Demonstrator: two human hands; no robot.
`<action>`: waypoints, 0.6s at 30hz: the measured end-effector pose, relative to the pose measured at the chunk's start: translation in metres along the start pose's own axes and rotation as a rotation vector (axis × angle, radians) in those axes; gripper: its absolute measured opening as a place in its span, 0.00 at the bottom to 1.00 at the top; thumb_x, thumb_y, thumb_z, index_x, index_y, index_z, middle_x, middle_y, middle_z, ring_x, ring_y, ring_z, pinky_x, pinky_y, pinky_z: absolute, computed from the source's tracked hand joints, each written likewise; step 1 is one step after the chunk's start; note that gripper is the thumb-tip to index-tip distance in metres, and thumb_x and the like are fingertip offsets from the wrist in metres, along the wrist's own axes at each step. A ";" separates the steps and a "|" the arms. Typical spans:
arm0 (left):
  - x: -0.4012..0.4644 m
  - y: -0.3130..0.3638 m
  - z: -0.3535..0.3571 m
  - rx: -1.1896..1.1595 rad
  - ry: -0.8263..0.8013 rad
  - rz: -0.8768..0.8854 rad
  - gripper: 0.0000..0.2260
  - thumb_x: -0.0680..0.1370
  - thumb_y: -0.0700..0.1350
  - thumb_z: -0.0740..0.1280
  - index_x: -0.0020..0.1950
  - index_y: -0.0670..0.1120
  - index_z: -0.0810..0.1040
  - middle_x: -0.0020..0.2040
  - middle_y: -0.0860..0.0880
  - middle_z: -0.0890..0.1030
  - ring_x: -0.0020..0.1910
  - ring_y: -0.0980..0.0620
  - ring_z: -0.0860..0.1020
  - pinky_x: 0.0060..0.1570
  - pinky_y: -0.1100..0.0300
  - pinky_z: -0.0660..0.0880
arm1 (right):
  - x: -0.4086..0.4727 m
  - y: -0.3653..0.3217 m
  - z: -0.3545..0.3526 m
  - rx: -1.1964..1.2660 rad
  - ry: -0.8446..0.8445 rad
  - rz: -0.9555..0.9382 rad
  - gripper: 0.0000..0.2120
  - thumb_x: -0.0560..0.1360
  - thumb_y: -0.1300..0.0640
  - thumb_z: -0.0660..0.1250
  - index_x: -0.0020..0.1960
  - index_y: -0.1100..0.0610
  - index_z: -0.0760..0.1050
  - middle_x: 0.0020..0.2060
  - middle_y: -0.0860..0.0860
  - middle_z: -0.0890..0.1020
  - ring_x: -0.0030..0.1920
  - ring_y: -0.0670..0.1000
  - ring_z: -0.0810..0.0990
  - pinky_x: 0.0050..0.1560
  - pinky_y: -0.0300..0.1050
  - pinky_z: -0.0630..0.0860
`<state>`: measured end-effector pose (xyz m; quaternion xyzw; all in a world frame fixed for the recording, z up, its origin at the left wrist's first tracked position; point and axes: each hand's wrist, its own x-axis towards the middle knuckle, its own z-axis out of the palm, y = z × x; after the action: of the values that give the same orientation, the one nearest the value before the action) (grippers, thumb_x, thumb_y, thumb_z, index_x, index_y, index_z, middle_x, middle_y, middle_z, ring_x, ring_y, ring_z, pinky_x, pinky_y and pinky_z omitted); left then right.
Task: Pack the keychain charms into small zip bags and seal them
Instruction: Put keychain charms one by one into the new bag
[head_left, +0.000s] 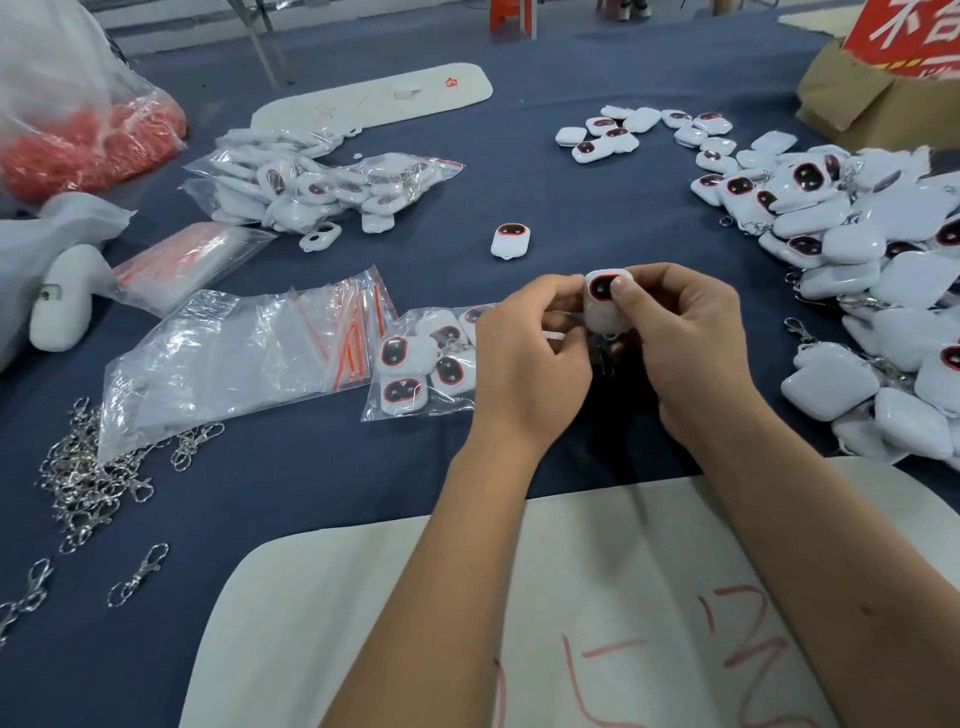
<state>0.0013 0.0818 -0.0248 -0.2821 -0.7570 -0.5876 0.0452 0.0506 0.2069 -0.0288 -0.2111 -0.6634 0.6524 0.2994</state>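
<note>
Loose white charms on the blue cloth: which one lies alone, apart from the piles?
The white red-rimmed charm lying face up just beyond the hands; every other loose one sits in a cluster or pile.

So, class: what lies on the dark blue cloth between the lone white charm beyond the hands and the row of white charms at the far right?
Head view: between the lone white charm and the row of white charms, only bare dark blue cloth shows.

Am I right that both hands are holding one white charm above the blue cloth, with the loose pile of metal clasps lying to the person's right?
Not quite: the head view shows the metal clasps on the person's left. The left hand and right hand do hold one white charm above the blue cloth.
</note>
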 end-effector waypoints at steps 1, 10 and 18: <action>0.001 0.000 -0.001 0.000 0.008 -0.017 0.18 0.74 0.29 0.65 0.58 0.45 0.85 0.48 0.54 0.86 0.43 0.59 0.82 0.44 0.64 0.80 | 0.000 0.000 -0.001 -0.023 -0.001 -0.003 0.05 0.80 0.56 0.71 0.48 0.54 0.86 0.40 0.52 0.88 0.39 0.50 0.85 0.36 0.44 0.81; 0.003 0.001 -0.006 -0.031 0.066 -0.081 0.16 0.74 0.30 0.67 0.56 0.44 0.86 0.47 0.52 0.87 0.42 0.56 0.83 0.48 0.56 0.83 | -0.003 -0.003 -0.002 -0.082 -0.099 -0.048 0.04 0.82 0.56 0.71 0.50 0.53 0.84 0.41 0.49 0.87 0.39 0.44 0.84 0.37 0.38 0.79; 0.000 0.002 0.003 0.047 0.092 0.109 0.17 0.73 0.31 0.67 0.60 0.43 0.84 0.52 0.49 0.83 0.47 0.55 0.81 0.44 0.60 0.81 | -0.002 0.000 -0.003 0.020 -0.161 -0.083 0.16 0.80 0.62 0.73 0.67 0.53 0.80 0.50 0.53 0.88 0.51 0.51 0.87 0.57 0.51 0.84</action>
<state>0.0032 0.0845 -0.0245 -0.2947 -0.7512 -0.5787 0.1184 0.0544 0.2081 -0.0291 -0.1273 -0.6871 0.6608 0.2738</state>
